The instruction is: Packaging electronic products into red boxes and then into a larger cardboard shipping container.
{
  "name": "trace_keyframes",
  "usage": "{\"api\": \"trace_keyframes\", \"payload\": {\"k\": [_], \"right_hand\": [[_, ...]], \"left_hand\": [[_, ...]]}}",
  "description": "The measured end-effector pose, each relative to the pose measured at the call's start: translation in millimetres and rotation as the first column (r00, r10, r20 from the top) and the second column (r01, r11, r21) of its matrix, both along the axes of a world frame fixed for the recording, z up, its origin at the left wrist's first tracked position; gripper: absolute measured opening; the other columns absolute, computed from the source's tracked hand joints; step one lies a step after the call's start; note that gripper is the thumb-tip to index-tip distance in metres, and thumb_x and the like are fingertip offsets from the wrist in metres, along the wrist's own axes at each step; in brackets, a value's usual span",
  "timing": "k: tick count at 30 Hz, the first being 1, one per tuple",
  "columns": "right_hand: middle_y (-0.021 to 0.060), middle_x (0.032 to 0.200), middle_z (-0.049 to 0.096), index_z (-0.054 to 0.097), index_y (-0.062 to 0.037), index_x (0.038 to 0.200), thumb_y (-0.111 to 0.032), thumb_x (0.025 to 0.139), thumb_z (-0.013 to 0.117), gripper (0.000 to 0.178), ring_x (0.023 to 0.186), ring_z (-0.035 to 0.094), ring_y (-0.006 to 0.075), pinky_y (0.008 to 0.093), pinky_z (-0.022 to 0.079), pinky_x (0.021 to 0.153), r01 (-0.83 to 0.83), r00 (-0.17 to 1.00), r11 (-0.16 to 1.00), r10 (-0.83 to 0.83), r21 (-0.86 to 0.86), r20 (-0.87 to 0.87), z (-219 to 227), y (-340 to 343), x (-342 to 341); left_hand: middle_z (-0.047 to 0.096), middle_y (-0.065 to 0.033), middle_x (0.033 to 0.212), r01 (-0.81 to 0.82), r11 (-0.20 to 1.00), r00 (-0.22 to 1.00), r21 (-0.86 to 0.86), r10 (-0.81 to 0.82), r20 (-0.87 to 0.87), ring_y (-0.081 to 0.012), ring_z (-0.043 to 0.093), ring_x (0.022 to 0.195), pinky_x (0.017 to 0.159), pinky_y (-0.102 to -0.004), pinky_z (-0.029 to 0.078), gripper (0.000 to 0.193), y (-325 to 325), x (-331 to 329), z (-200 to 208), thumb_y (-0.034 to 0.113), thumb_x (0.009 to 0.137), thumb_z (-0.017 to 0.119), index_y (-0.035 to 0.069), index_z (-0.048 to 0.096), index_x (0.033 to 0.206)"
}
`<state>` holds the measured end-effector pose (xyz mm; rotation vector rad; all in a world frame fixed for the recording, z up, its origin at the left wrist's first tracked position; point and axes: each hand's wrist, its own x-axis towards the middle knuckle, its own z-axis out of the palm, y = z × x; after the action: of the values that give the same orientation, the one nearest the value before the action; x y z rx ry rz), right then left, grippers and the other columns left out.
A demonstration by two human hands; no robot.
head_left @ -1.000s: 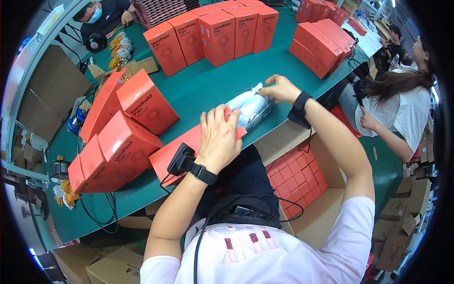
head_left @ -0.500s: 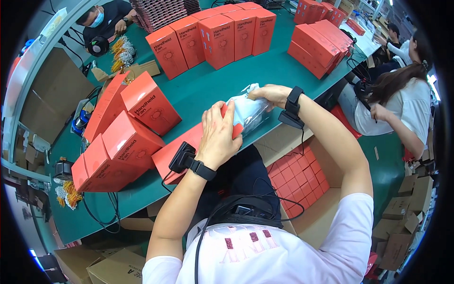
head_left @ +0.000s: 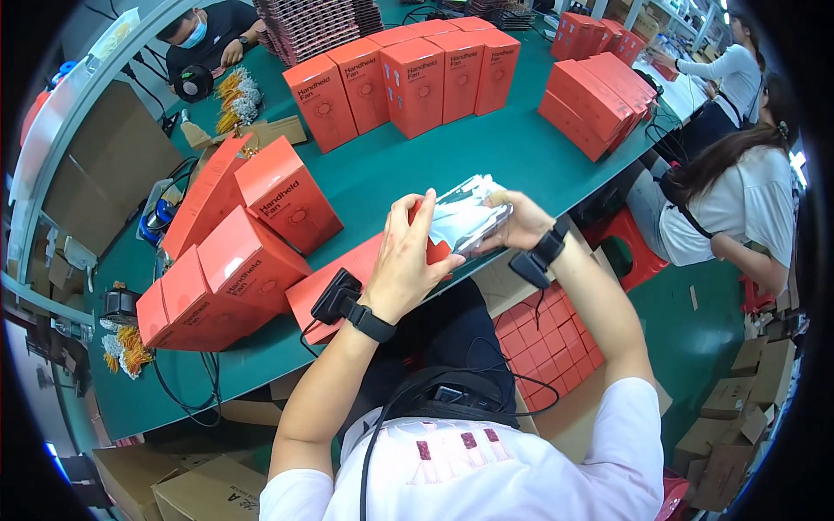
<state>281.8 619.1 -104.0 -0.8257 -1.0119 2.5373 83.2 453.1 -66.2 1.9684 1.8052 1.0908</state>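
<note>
A red cardboard box (head_left: 354, 258) lies on its side along the near edge of the table. My left hand (head_left: 404, 260) is closed round its right end, thumb and fingers on either side of a red flap. At that end is a clear plastic package (head_left: 462, 215) with something white in it, tilted, its left part beside or just inside the box; I cannot tell which. My right hand (head_left: 521, 224) grips the package by its right side, most fingers hidden behind it. Both wrists wear black straps with small black units.
Upright red boxes (head_left: 417, 87) stand in a row at the back, others (head_left: 291, 195) at left. More boxes (head_left: 586, 108) lie stacked at right. A large carton (head_left: 599, 408) of red boxes sits below the table's edge. Wire bundles (head_left: 236, 97) lie far left. Co-workers sit across and at right.
My right hand has shifted from the package's top end to its right side, lower and nearer me. The package is turned flatter. My left hand stays on the box.
</note>
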Motion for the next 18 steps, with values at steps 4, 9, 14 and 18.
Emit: {"api": "trace_keyframes", "payload": {"k": [4,9,14,18], "right_hand": [[0.0151,0.124,0.062,0.049,-0.0054,0.131,-0.014,0.087,0.060,0.046,0.109,0.065,0.0325,0.0575,0.055,0.091,0.045,0.996,0.999,-0.046,-0.015,-0.072,23,-39,-5],[0.0082,0.115,0.065,0.059,-0.0059,0.124,-0.018,0.090,0.064,0.036,0.100,0.066,0.0187,0.0371,0.055,0.080,0.027,0.999,0.908,-0.039,0.418,0.021,115,-61,-8],[0.0065,0.114,0.062,0.044,0.0031,0.143,-0.028,0.094,0.068,0.063,0.103,0.061,0.0121,0.0291,0.052,0.087,-0.229,0.921,0.528,-0.156,0.818,0.358,207,-79,-11],[0.0060,0.109,0.064,0.059,0.0019,0.131,-0.024,0.097,0.065,0.043,0.096,0.063,0.0122,0.0287,0.052,0.085,-0.388,0.905,0.200,-0.105,0.900,0.413,221,-74,-6]], "left_hand": [[0.045,-0.0211,0.134,0.016,0.991,0.999,0.131,-0.022,0.041,-0.0354,0.050,0.123,0.103,-0.0404,0.045,0.093,-5,2,21,0.018,0.068,0.089,-0.003,0.042,0.146],[0.045,-0.0177,0.133,0.062,0.908,0.996,0.415,-0.086,0.038,-0.0317,0.052,0.120,0.102,-0.0397,0.045,0.095,-10,18,52,0.026,0.066,0.091,-0.001,0.046,0.145],[0.040,-0.0174,0.135,-0.097,0.718,0.981,0.690,-0.047,0.186,-0.0309,0.050,0.119,0.101,-0.0406,0.045,0.100,-12,30,76,0.033,0.067,0.092,-0.002,0.042,0.147],[0.041,-0.0171,0.133,-0.157,0.729,0.887,0.666,-0.193,0.420,-0.0296,0.051,0.120,0.102,-0.0403,0.045,0.108,-6,22,45,0.032,0.065,0.094,0.000,0.036,0.150]]}}
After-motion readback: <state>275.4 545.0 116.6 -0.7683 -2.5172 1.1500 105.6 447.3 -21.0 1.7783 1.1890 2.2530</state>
